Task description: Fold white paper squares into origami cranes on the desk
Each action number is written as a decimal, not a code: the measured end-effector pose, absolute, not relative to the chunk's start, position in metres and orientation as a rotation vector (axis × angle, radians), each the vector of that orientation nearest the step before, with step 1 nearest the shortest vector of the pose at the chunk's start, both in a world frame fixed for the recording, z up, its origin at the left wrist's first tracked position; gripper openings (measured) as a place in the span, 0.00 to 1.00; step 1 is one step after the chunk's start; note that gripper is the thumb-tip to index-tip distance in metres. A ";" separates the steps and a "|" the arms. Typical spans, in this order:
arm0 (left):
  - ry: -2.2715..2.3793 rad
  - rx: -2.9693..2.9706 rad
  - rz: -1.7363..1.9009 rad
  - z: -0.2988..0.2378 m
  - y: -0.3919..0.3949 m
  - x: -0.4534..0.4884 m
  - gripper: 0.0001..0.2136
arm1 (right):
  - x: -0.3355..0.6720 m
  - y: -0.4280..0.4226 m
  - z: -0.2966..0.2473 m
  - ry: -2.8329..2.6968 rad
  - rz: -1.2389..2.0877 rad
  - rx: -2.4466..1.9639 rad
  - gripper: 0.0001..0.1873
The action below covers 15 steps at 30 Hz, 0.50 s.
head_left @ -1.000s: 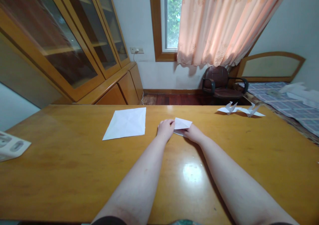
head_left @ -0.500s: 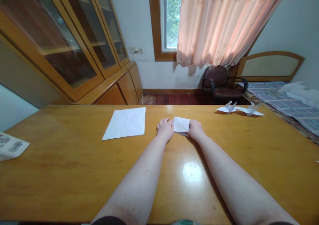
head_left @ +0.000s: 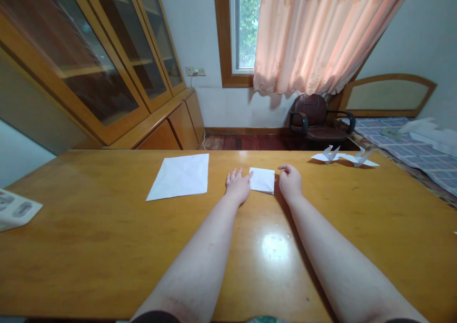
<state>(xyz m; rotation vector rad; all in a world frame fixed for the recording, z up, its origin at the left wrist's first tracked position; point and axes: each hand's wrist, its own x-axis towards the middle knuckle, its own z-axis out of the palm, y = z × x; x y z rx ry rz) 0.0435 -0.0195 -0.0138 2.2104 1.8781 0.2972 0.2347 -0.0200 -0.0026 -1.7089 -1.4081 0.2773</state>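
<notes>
A small folded white paper square [head_left: 262, 179] lies flat on the wooden table [head_left: 107, 227] between my two hands. My left hand [head_left: 237, 185] rests flat at its left edge, fingers stretched out, one fingertip touching the paper. My right hand [head_left: 290, 179] sits just right of the paper, fingers loosely curled and holding nothing. A larger creased white sheet [head_left: 181, 182] lies further left.
Two folded paper cranes [head_left: 343, 156] stand at the table's far right. A printed booklet [head_left: 16, 209] lies at the left edge. Behind the table are a wooden glass-door cabinet [head_left: 107, 65], a dark armchair [head_left: 314, 118], a curtained window and a bed [head_left: 410, 146].
Both hands were pressing and pinching the small paper; now it lies flat, my right hand has let go and moved right, and my left hand has flattened beside it.
</notes>
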 end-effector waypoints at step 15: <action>1.797 2.226 0.306 -0.011 -0.021 0.044 0.26 | 0.210 -0.027 -0.010 -2.412 0.387 -1.763 0.31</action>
